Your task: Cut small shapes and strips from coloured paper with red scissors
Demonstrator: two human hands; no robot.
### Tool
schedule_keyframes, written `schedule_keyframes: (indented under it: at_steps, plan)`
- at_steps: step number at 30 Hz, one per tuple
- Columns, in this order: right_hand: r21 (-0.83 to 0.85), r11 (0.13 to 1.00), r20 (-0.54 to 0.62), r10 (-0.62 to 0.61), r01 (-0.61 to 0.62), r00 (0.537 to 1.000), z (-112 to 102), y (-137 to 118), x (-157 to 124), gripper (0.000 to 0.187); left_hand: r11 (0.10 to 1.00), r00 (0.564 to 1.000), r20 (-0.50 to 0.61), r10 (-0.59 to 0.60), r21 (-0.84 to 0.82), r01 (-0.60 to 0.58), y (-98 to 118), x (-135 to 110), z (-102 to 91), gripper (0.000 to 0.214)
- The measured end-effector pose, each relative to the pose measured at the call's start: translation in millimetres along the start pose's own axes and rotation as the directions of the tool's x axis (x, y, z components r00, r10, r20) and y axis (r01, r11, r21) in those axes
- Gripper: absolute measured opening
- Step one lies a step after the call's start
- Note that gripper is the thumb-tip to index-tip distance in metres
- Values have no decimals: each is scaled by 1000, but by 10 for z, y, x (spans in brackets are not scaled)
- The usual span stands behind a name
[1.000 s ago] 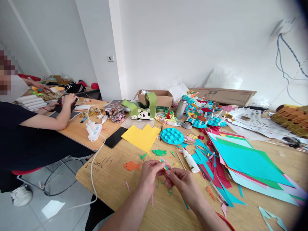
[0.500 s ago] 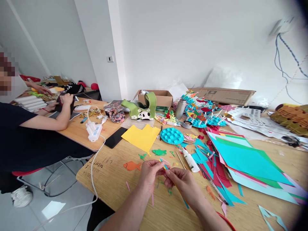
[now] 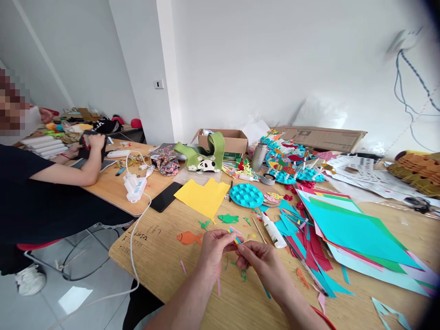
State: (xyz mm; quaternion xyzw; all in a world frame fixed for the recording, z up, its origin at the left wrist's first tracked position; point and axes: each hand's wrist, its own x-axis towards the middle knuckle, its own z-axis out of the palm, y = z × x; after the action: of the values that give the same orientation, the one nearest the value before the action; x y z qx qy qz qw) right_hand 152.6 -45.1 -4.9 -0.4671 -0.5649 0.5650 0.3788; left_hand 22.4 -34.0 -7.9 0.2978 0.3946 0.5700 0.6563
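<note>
Between my two hands is a narrow blue-and-yellow paper strip (image 3: 235, 237). My left hand (image 3: 216, 245) pinches it from the left, thumb on top. The fingertips of my right hand (image 3: 256, 256) close on its near end, and they partly hide it. Just beyond lie a green paper fish (image 3: 228, 218) and small green scraps. An orange paper fish (image 3: 189, 237) lies left of my left hand. Beyond my right hand, a white glue bottle (image 3: 274, 231) lies on its side beside a thin wooden stick (image 3: 259, 230).
Yellow paper (image 3: 202, 197), a black phone (image 3: 165, 197) and a round turquoise piece (image 3: 246, 195) lie further back. Coloured sheets (image 3: 364, 233) are stacked at right. A white cable runs from a power strip (image 3: 135, 188) over the table's left edge. At left, a person (image 3: 51, 183) works at another table.
My hands hold the strip in nearly the same place. The view has shifted very slightly. At far left, the other person's head has moved a little to the right.
</note>
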Motion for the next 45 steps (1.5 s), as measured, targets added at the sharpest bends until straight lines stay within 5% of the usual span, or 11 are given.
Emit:
schedule_keyframes:
  at_steps: [8,14,19,21,23,26,29,32,45]
  plan:
    - [-58,998,-10,-23,23,1000,0,-16,-5,42,999,1000,-2,21,-36,-21,8,40,-75,21]
    - [-50,998,-24,-31,29,999,-12,-30,-3,43,992,990,-141,19,-123,-36,97,61,-157,22]
    - [-23,999,-37,-37,36,999,-31,-36,-6,42,964,961,-140,238,152,-217,276,63,-362,34]
    - [-23,999,-42,-45,44,998,-35,-33,-6,42,836,902,-107,418,434,-336,356,81,-504,39]
    - [-25,999,-42,-46,45,998,-37,-29,-5,41,537,782,-15,623,735,-413,429,111,-654,42]
    - [-33,999,-41,-42,41,998,-37,-30,-5,41,182,676,68,734,939,-292,506,164,-829,49]
    - [-52,998,-43,-50,47,998,-33,-37,-9,42,11,629,83,773,989,-145,527,203,-899,54]
    - [-57,997,-49,-54,51,997,-28,-35,-11,44,-66,598,71,798,997,-30,490,227,-908,57]
    - [-68,996,-58,-63,59,996,-43,-12,5,42,-152,680,-79,729,950,273,326,317,-1098,51]
